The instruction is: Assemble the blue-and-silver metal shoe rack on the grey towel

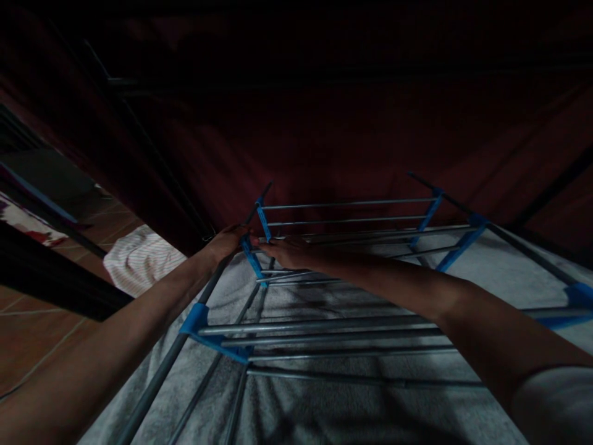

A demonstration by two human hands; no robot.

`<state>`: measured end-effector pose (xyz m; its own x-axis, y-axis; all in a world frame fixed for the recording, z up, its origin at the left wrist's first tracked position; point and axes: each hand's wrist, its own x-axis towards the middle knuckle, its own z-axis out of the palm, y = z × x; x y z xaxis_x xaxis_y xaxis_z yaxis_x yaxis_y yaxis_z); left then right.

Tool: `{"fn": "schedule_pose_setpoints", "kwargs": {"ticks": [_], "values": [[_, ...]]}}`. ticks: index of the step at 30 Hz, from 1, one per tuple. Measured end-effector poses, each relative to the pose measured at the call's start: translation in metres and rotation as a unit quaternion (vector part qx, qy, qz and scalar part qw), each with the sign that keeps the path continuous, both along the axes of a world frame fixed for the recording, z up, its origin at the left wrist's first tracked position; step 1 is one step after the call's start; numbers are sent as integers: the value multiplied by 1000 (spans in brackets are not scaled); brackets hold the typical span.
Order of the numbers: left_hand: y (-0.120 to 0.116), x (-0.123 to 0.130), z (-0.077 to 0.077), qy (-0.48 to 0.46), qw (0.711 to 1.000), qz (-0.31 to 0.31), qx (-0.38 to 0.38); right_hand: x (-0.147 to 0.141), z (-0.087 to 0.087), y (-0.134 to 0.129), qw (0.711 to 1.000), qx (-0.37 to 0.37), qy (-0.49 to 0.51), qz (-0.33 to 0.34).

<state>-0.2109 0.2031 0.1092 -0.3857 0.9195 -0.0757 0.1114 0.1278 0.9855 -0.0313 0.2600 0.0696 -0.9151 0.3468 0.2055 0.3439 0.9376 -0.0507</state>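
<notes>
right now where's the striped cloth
In the head view, the striped cloth is on the left side, just beyond the left forearm, between the tiled floor and the grey blanket.

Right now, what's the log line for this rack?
left hand: at blue joint | right hand: at same joint | grey cloth: under rack

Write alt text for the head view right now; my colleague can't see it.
The left hand and right hand meet at a blue bracket on the left side of a metal-rod rack. The rack stands over grey cloth; a striped cloth lies further left, and dark red fills the background.
</notes>
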Motion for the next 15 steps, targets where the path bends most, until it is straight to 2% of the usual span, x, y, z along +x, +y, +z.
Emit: {"fn": "schedule_pose_setpoints", "kwargs": {"ticks": [3,8,15], "values": [[3,-3,-4,-31,999,-7,3,2,8,0,1000,-2,15,4],[9,-12,-12,-22,999,-7,26,1,25,1,999,-1,43,-14],[8,-10,-10,-26,999,-9,18,-3,25,7,999,-16,40,-17]]}}
